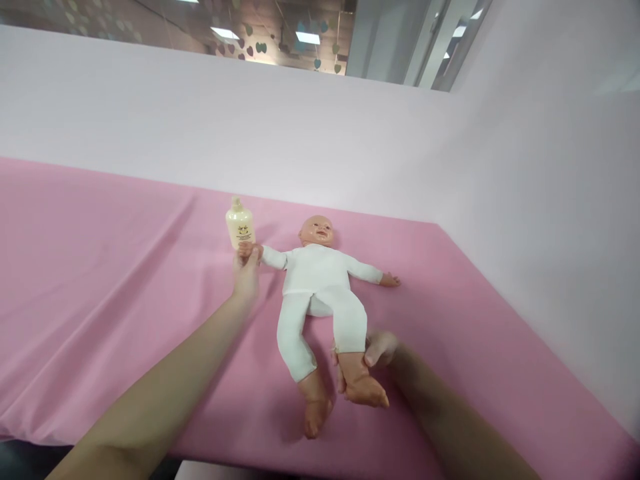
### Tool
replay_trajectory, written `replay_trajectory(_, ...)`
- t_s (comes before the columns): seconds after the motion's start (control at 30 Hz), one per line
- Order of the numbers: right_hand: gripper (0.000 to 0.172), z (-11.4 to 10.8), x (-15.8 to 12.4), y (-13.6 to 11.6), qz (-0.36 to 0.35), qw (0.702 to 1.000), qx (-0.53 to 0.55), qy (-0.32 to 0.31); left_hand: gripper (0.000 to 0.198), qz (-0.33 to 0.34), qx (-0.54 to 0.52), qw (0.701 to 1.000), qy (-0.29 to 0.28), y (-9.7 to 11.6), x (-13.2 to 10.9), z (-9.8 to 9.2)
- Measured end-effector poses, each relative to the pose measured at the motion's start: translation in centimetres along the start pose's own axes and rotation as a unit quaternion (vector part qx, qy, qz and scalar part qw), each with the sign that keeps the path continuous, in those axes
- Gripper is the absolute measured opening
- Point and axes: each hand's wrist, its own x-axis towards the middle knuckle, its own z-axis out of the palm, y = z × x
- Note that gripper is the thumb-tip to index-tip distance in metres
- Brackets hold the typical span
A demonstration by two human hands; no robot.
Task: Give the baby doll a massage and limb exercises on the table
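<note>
A baby doll [320, 283] in a white suit lies on its back on the pink cloth [100, 280], head towards the wall. My left hand [246, 270] reaches out and closes its fingers round the base of a cream lotion bottle [240, 225] that stands upright beside the doll's outstretched arm. My right hand [376, 353] is wrapped round the doll's bare lower leg near the ankle, its fingers partly hidden behind the leg. The doll's other leg lies free beside it.
White partition walls [300, 127] close off the back and right side of the pink-covered table. The table's near edge [210, 460] runs just below my forearms. Folds cross the cloth on the left.
</note>
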Motion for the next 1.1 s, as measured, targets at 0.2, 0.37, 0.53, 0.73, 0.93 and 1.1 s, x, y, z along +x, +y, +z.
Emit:
replay_trajectory(0.2, 0.035, 1.2, 0.6, -1.6, 0.114, 0.986, -0.124, -0.007, 0.006, -0.111, -0.088, 0.98, 0.143, -1.3, 2.2, -2.0)
replay_trajectory(0.37, 0.034, 0.9, 0.5, -1.5, 0.104, 0.98, -0.168, 0.01, 0.004, -0.092, -0.084, 0.985, 0.123, -1.7, 2.1, -1.9)
replay_trajectory(0.53, 0.042, 0.7, 0.9, -2.2, 0.116, 0.98, -0.144, -0.075, 0.009, -0.061, -0.067, 0.992, 0.089, -1.4, 1.5, -1.1)
replay_trajectory(0.73, 0.055, -1.0, 0.1, -0.7, 0.063, 0.99, -0.027, -0.125, 0.021, 0.041, 0.039, 0.998, -0.023, 0.4, -0.2, 0.8)
replay_trajectory(0.93, 0.067, -3.3, -0.2, 0.9, -0.134, 0.983, 0.051, -0.117, 0.03, 0.107, 0.217, 0.954, -0.178, 2.1, -3.2, 2.2)
replay_trajectory(1.1, 0.048, -1.4, 0.2, -0.5, -0.233, 0.961, 0.096, 0.112, 0.032, 0.154, 0.327, 0.876, -0.319, 2.0, -4.9, 2.1)
